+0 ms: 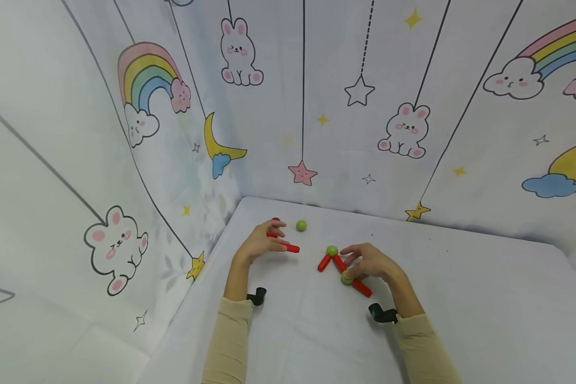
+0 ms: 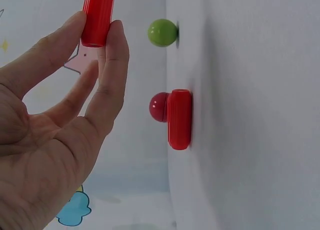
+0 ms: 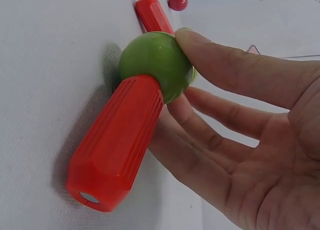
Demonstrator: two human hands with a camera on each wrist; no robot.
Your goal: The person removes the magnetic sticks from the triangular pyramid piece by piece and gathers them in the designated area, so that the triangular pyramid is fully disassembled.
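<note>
My left hand (image 1: 261,242) pinches a red ribbed rod (image 2: 97,20) between thumb and finger, raised above the table. My right hand (image 1: 370,261) grips a green ball (image 3: 156,63) with thumb and fingers. From that ball a red rod (image 3: 117,145) sticks out toward the near side, a small metallic disc in its end. Another red rod (image 1: 338,262) runs from the gripped ball up to a second green ball (image 1: 332,250). A further red rod (image 1: 324,263) extends from this second ball, making a zigzag shape on the table.
Near the far left of the white table (image 1: 461,298) are a loose green ball (image 1: 301,225), a red ball (image 2: 159,107) and another red rod (image 2: 180,119) beside it. A printed curtain (image 1: 336,133) hangs along the back. Both wrists carry black camera mounts (image 1: 383,313).
</note>
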